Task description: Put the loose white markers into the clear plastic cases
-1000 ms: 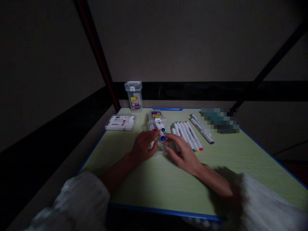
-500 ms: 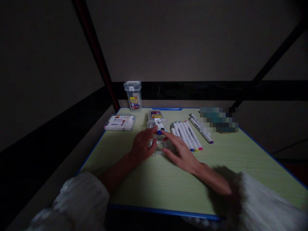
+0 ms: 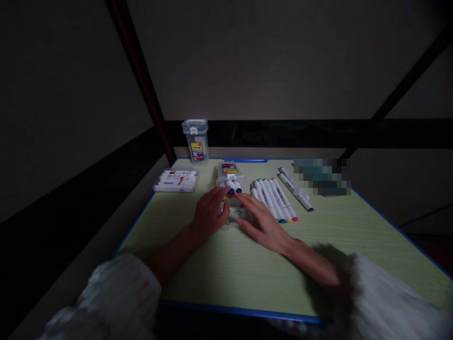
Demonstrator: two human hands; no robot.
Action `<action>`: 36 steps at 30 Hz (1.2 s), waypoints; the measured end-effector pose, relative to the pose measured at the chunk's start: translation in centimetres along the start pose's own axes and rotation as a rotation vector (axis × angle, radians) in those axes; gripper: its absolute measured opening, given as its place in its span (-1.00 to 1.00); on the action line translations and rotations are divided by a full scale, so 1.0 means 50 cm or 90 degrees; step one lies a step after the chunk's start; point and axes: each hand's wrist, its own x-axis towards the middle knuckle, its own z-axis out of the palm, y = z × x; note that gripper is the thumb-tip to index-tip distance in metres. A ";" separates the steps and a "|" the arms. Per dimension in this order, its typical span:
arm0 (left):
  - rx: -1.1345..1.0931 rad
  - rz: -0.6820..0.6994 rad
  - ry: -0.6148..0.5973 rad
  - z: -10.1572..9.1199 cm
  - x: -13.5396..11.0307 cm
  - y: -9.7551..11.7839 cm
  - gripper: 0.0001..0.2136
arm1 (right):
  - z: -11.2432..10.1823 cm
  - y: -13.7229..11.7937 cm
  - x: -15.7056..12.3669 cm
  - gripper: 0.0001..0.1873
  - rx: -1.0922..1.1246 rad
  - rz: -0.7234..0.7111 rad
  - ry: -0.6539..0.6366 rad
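So we've got the blue-ended marker (image 3: 231,191) near the centre of the frame, lying among others at the mouth of the clear box (image 3: 230,168). Our left hand (image 3: 211,211) is loosely curved, thumb well apart from the fingers, index fingertip at the marker's blue end. Our right hand (image 3: 264,225) is spread open too, its index fingertip right by that same end; we can't tell if it's actually touching. Neither hand seems to be pinching anything.

Handling-wise, we'd guess the marker is light and stiff, smooth plastic, so kinda slippery and likely to roll. Hard to break, though. Best spot is probably the blue end, as it's the bit facing us: thumb and index on its sides. The box looks thin and maybe brittle, so we'd hold it by its walls. The loose markers (image 3: 272,197) right of centre? Mid-barrel, easy.
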 end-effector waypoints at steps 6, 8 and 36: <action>0.036 -0.030 -0.012 0.000 0.000 -0.001 -0.65 | 0.001 0.000 -0.002 -0.41 0.017 0.003 -0.006; 0.046 -0.033 -0.017 0.001 -0.001 -0.002 -0.64 | 0.000 -0.002 -0.001 -0.42 0.023 0.004 -0.006; 0.003 0.023 0.012 -0.016 0.002 -0.017 -0.83 | -0.016 0.015 -0.008 -0.88 -0.112 -0.040 0.021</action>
